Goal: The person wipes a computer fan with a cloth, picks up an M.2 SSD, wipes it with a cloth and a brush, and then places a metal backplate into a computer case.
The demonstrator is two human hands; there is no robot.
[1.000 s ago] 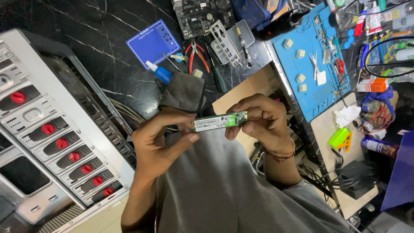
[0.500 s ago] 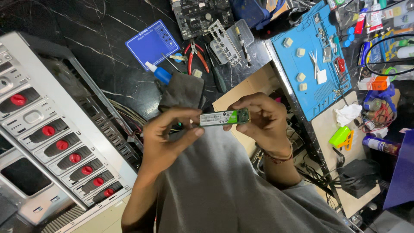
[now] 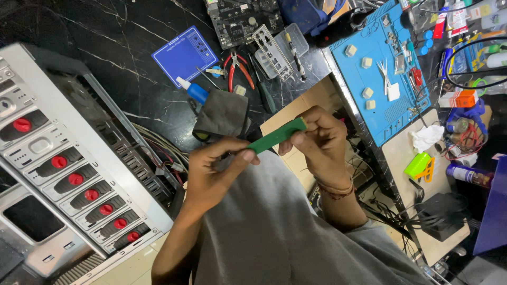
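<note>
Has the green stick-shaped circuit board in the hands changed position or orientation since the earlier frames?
Yes. The green board has turned over: its labelled face showed before, now only plain green shows. It remains pinched between left hand and right hand, just below the grey pouch.

My two hands (image 3: 211, 174) (image 3: 319, 145), one green stick (image 3: 277, 135). Seven red knobs (image 3: 75, 179) on computer case (image 3: 105, 132). One blue mat (image 3: 383, 79).

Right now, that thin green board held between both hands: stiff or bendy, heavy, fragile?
The green board spans straight between the left hand and right hand with no sag, so it is probably stiff. Fingertips alone pinch its two ends, so it is likely light. It looks thin and narrow like a small circuit card, so it may snap if flexed.
</note>
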